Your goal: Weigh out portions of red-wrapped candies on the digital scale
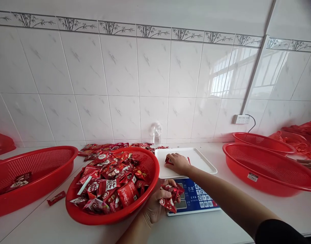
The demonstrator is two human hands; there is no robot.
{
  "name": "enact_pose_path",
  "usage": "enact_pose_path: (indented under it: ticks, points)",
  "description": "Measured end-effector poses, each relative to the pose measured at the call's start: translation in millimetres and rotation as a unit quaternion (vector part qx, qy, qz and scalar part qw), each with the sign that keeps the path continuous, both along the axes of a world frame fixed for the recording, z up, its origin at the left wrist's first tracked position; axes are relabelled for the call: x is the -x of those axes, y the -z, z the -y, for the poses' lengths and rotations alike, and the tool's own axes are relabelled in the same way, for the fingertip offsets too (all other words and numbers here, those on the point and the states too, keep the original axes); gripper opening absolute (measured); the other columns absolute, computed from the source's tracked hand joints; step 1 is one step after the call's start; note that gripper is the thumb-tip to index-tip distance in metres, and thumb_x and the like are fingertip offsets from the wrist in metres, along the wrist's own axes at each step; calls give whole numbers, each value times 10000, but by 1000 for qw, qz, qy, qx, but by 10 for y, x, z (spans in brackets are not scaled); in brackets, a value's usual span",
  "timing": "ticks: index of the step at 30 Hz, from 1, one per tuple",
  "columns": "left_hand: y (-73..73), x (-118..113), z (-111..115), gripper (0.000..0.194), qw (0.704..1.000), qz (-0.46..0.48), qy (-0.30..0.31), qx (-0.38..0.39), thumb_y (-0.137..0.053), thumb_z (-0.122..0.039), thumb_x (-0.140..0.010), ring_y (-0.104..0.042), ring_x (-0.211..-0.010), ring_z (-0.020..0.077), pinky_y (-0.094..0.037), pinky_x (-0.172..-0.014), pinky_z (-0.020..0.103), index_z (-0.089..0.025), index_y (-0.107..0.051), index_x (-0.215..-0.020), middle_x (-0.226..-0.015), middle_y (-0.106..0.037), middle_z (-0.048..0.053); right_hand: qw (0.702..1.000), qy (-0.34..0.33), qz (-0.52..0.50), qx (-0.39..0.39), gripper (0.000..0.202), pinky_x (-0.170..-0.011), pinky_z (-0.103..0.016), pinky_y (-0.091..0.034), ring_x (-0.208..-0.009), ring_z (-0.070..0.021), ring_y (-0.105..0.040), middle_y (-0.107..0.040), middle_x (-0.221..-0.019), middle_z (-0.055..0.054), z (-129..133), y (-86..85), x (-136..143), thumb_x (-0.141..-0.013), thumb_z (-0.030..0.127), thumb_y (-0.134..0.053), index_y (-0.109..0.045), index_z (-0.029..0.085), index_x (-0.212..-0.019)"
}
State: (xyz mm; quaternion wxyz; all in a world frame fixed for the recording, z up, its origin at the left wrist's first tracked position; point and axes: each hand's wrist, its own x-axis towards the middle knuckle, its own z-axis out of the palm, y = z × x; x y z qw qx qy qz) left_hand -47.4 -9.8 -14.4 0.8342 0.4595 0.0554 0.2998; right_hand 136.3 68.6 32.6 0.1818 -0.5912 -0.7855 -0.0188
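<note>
My left hand [157, 201] is closed around several small red packets [172, 197], in front of the blue keypad of a scale [196, 195]. On the scale's white tray [203, 162], my right hand [177, 162] rests over a red packet [169, 160], its fingers curled down on it. To the left of my hands stands a red basket [94, 218] heaped with red packets [112, 183]. More red packets [94, 147] lie on the table behind that basket.
Another red basket [51, 159] with a few packets is at the left, with a loose packet [56, 198] beside it. A clear bottle [157, 135] stands by the wall. Two red baskets [267, 173] and red bags [295, 139] are at the right, near another person's hand [309, 164].
</note>
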Motion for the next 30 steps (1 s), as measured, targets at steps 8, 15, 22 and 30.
enact_pose_path:
  ticks: [8,15,22,30]
  points:
    - [-5,5,-3,316,1000,-7,-3,-7,-605,-236,-717,-640,-789,201,-498,-510,212,-176,-547,-1022,-904,-591,75,990,96,-59,-88,349,-603,-250,-379,-763,-200,-650,-710,-906,-26,-63,-163,-180,-878,560,-482,-554,283,-1080]
    - [3,-12,-15,300,1000,4,-1,-10,-605,-223,-728,-624,-811,196,-492,-507,197,-163,-563,-1019,-901,-588,77,948,271,-73,-147,419,-588,-279,-380,-766,-243,-645,-700,-914,-63,120,-392,-1386,-876,596,-434,-540,256,-1097]
    - [-16,-15,-20,295,1000,-11,19,-16,-599,-210,-744,-621,-833,198,-476,-506,186,-166,-552,-1032,-940,-593,88,906,403,-70,-114,432,-592,-369,-411,-788,-318,-628,-681,-965,-143,657,-241,-2545,-861,583,-424,-569,224,-1052]
    - [19,-18,-45,303,999,-27,18,-12,-608,-224,-738,-622,-831,200,-443,-507,181,-173,-544,-1029,-927,-600,84,873,452,-171,-72,494,-734,-622,-378,-972,-454,-587,-651,-1000,-286,833,-26,-2813,-818,520,-496,-633,121,-1075]
